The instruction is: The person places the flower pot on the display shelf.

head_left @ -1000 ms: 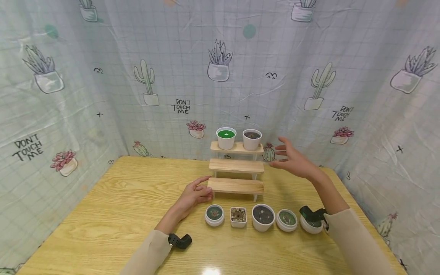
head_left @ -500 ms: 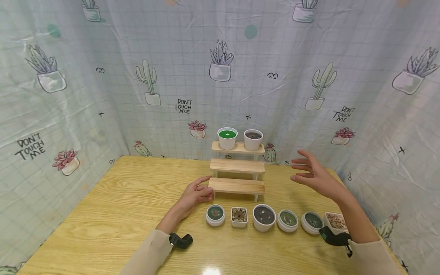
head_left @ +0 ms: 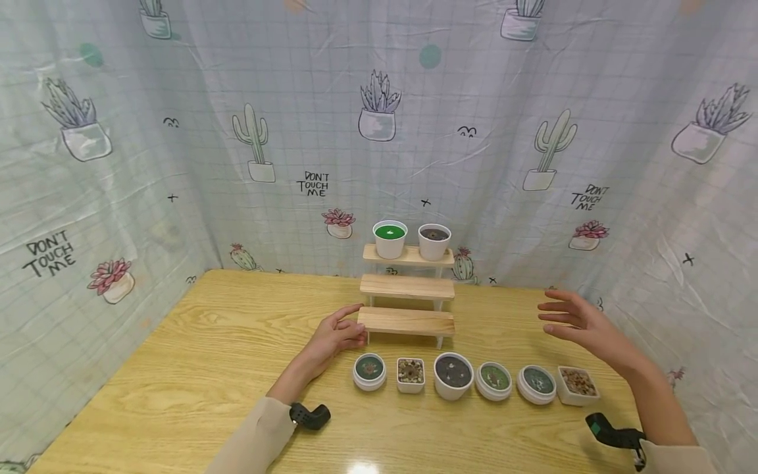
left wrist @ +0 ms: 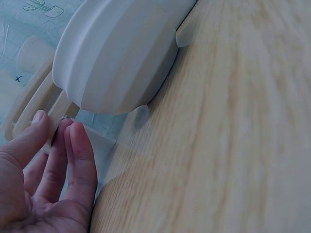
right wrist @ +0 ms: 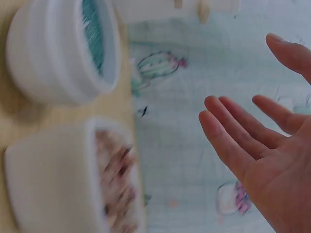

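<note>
My left hand [head_left: 333,336] pinches the left end of the lowest step of a three-tier wooden plant stand [head_left: 406,321]; in the left wrist view its thumb and fingers [left wrist: 80,155] lie on either side of the board. A white pot with a green top [head_left: 390,241] and a white pot with a dark top [head_left: 434,243] stand on the highest step. Over the table's right side, my right hand [head_left: 586,327] hovers with spread fingers, holding nothing. Nearest below it are a square white pot of brown pebbles [head_left: 578,384] and a round pot with a dark green top [head_left: 537,384].
In front of the stand, a row continues leftward: a round green-topped pot [head_left: 494,380], a larger grey-topped pot [head_left: 453,375], a small square pebble pot [head_left: 411,374] and a ribbed round pot [head_left: 370,371]. A cactus-print curtain [head_left: 450,164] encloses the wooden table [head_left: 225,342].
My right hand has moved right and toward me, away from the stand's upper steps, uncovering the pots at the row's right end. My left hand stays at the stand.
</note>
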Demonstrator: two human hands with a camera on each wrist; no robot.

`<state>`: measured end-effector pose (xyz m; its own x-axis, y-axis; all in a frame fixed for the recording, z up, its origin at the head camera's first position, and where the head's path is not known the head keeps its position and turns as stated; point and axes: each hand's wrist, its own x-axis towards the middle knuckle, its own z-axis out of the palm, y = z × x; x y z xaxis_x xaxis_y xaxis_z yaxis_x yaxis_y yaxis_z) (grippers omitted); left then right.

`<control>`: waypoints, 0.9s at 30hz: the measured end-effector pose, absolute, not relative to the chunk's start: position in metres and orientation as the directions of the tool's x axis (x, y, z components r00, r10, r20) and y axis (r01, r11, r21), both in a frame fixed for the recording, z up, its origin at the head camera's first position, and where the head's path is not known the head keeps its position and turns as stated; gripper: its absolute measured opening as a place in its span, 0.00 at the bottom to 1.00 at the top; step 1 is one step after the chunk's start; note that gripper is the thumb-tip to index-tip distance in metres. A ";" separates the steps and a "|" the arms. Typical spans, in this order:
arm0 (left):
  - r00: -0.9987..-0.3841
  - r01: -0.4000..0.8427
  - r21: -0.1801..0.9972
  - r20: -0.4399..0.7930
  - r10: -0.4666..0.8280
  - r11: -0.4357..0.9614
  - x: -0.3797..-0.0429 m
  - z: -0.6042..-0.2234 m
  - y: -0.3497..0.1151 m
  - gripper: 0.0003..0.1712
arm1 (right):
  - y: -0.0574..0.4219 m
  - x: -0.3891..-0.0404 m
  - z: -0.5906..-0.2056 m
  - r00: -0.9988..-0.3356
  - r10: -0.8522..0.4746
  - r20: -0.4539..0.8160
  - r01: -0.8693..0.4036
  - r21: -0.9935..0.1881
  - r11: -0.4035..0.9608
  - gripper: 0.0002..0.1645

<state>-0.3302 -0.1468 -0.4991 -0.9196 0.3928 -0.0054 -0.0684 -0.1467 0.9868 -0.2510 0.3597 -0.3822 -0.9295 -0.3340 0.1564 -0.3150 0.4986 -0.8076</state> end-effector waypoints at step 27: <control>-0.915 -0.050 0.989 0.009 0.404 -0.136 -0.332 -0.501 -0.147 0.40 | 0.422 -0.251 -0.416 -0.759 -0.649 -0.057 -0.192 -0.932 0.306 0.35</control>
<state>-0.3323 -0.1469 -0.5010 -0.9147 0.4040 0.0095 -0.0500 -0.1363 0.9894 -0.2506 0.4224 -0.4156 -0.7590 -0.6486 -0.0572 -0.1917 0.3065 -0.9324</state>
